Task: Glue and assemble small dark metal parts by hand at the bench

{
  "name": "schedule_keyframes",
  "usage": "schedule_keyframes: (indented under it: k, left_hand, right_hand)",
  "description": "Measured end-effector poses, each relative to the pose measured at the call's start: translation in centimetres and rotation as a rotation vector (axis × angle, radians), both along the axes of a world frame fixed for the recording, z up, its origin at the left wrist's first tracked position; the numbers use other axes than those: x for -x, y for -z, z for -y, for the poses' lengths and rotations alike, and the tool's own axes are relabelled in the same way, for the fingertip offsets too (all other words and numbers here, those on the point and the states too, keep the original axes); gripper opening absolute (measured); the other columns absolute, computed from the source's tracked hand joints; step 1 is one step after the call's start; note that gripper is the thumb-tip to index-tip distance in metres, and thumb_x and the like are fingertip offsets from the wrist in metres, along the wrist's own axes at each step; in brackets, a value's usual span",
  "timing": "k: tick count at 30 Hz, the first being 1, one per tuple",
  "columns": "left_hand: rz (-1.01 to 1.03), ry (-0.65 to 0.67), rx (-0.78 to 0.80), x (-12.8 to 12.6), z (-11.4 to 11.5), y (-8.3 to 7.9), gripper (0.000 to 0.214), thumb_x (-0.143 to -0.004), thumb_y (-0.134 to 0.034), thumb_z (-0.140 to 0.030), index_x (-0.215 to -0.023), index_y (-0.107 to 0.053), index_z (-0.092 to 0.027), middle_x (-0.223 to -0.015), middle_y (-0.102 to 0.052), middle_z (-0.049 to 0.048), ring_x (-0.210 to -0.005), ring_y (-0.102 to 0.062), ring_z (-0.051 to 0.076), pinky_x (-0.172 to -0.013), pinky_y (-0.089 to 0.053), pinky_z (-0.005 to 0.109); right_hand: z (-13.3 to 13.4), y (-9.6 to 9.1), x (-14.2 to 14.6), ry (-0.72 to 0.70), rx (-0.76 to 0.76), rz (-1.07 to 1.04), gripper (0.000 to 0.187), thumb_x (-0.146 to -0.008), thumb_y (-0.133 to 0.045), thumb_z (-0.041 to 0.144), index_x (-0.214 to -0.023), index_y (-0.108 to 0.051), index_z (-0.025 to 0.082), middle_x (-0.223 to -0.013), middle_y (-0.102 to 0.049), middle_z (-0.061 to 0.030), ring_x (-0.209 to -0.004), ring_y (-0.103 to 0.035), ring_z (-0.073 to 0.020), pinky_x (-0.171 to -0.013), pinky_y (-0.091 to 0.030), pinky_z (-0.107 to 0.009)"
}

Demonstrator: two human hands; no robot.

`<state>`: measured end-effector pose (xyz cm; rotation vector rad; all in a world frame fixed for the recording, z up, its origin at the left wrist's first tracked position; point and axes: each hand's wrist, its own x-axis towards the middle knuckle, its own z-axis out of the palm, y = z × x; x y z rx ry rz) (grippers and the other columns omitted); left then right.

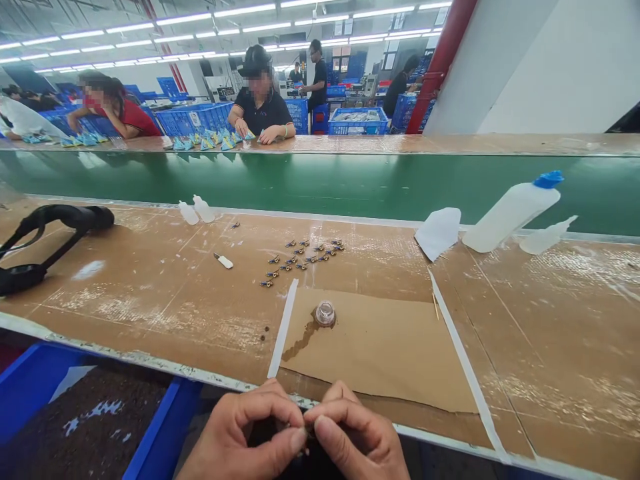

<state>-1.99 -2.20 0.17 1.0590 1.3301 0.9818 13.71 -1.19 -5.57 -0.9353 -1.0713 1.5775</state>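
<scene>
At the table's front edge, my left hand (pixel 245 433) and my right hand (pixel 357 433) come together, thumbs and index fingers pinched. Some tiny dark piece may sit between the fingertips, but they mostly hide it. Just beyond lies a brown cardboard sheet (pixel 380 347), taped down along both sides. On it stands a small clear cup (pixel 325 313), with a dark wet stain (pixel 301 340) running from it. Several small blue-and-brass parts (pixel 301 257) lie loosely grouped behind the sheet. Two tiny dark bits (pixel 265 333) rest left of the tape.
Below the table at left is a blue bin (pixel 160 427) of small dark pieces. A white-handled tool (pixel 225 262), small bottles (pixel 203 209), a large bottle (pixel 513 217) and a black strapped object (pixel 55 233) lie about. Past the green belt (pixel 350 180), several people work.
</scene>
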Motion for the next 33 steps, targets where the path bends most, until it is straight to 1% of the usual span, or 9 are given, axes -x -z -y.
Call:
schedule_keyframes:
  k: [3,6,8,12,16,20,23,28,33]
  left_hand:
    - [0.155,0.009,0.167,-0.1,-0.4,0.0,0.016,-0.063,-0.081,-0.032,-0.057,-0.075,-0.018,-0.056,-0.062,0.0006,-0.059,-0.052,0.013,-0.063,-0.039,0.025]
    - [0.284,0.034,0.288,-0.1,-0.7,0.2,0.016,-0.061,-0.083,-0.029,-0.057,-0.074,-0.017,-0.055,-0.068,0.0017,-0.056,-0.055,0.012,-0.061,-0.04,0.023]
    - [0.298,0.047,0.327,-0.1,-0.8,0.3,0.016,-0.062,-0.083,-0.028,-0.057,-0.074,-0.016,-0.055,-0.068,0.0016,-0.056,-0.054,0.011,-0.062,-0.039,0.022]
    - [0.276,0.063,0.348,-0.2,-1.0,0.0,0.016,-0.063,-0.082,-0.029,-0.058,-0.074,-0.016,-0.056,-0.065,-0.0007,-0.06,-0.051,0.01,-0.063,-0.036,0.02]
    - [0.289,0.078,0.355,-0.6,-1.1,-0.5,0.015,-0.063,-0.082,-0.028,-0.057,-0.074,-0.017,-0.054,-0.065,-0.0014,-0.059,-0.05,0.01,-0.063,-0.036,0.02]
    - [0.299,0.084,0.364,-1.0,-1.1,-0.7,0.015,-0.063,-0.082,-0.029,-0.056,-0.074,-0.018,-0.054,-0.067,-0.0011,-0.06,-0.052,0.011,-0.064,-0.037,0.021]
    - [0.289,0.088,0.367,-1.1,-1.0,-0.5,0.016,-0.063,-0.083,-0.029,-0.056,-0.074,-0.018,-0.055,-0.066,-0.0009,-0.059,-0.051,0.011,-0.064,-0.037,0.022]
    - [0.294,0.117,0.354,-0.9,-1.0,0.4,0.02,-0.061,-0.084,-0.032,-0.057,-0.074,-0.016,-0.055,-0.065,0.0,-0.058,-0.05,0.01,-0.062,-0.035,0.023]
    - [0.266,0.095,0.326,-1.2,-1.0,0.8,0.019,-0.061,-0.084,-0.032,-0.058,-0.074,-0.015,-0.056,-0.062,-0.0005,-0.057,-0.047,0.01,-0.06,-0.033,0.022]
  right_hand:
    - [-0.8,0.0,-0.7,-0.116,0.027,-0.04,0.031,-0.075,-0.069,0.055,-0.08,-0.079,0.026,-0.069,-0.052,-0.0012,-0.068,-0.049,-0.0155,-0.068,-0.04,-0.031]
    - [-1.1,0.5,-0.7,-0.145,0.056,-0.131,0.03,-0.073,-0.071,0.055,-0.081,-0.079,0.027,-0.069,-0.051,-0.001,-0.068,-0.048,-0.0152,-0.068,-0.042,-0.032]
    - [-1.1,0.9,-0.5,-0.158,0.053,-0.194,0.028,-0.072,-0.073,0.053,-0.081,-0.079,0.028,-0.069,-0.049,-0.0004,-0.067,-0.047,-0.0146,-0.068,-0.042,-0.032]
    - [-1.1,1.5,-0.4,-0.17,0.053,-0.28,0.021,-0.071,-0.076,0.049,-0.08,-0.079,0.03,-0.068,-0.047,0.001,-0.067,-0.045,-0.0131,-0.067,-0.04,-0.029]
    - [-1.1,2.2,-0.2,-0.158,0.079,-0.347,0.019,-0.064,-0.081,0.044,-0.078,-0.079,0.031,-0.067,-0.045,0.0015,-0.064,-0.044,-0.0127,-0.058,-0.039,-0.026]
    - [-1.1,2.7,0.0,-0.127,0.058,-0.35,0.017,-0.061,-0.084,0.042,-0.074,-0.079,0.031,-0.064,-0.046,0.0024,-0.063,-0.044,-0.0117,-0.061,-0.038,-0.026]
    - [-1.0,2.8,-0.1,-0.114,0.056,-0.373,0.016,-0.061,-0.085,0.041,-0.072,-0.079,0.031,-0.064,-0.045,0.0026,-0.064,-0.045,-0.0115,-0.061,-0.037,-0.026]
    - [-0.9,2.9,-0.1,-0.122,0.097,-0.445,0.016,-0.059,-0.086,0.038,-0.07,-0.079,0.028,-0.065,-0.043,0.0022,-0.065,-0.043,-0.0118,-0.062,-0.036,-0.026]
    - [-1.0,2.8,0.0,-0.12,0.078,-0.479,0.015,-0.063,-0.085,0.039,-0.071,-0.079,0.027,-0.064,-0.043,0.0019,-0.066,-0.042,-0.0124,-0.064,-0.035,-0.027]
